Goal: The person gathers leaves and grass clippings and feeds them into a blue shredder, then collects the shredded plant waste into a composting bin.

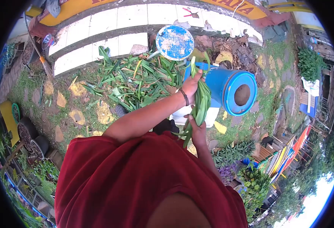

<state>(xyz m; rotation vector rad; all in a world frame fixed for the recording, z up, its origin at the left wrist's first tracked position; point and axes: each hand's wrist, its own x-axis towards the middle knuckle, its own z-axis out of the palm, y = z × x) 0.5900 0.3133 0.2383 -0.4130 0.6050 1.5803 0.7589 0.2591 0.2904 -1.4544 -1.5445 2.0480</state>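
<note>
A bundle of long green leaves [202, 100] hangs upright just right of the frame's centre, gripped at both ends. The left hand [191, 85], a dark band at its wrist, is closed round the upper part; the right hand [198, 131] is clamped on the lower part, where the leaf tips trail down. Just beside them to the right lies a blue barrel [231, 89] on its side. Left of centre, cut leaves [136, 79] are strewn over the ground. Above sits a round blue-and-white lid [174, 42].
</note>
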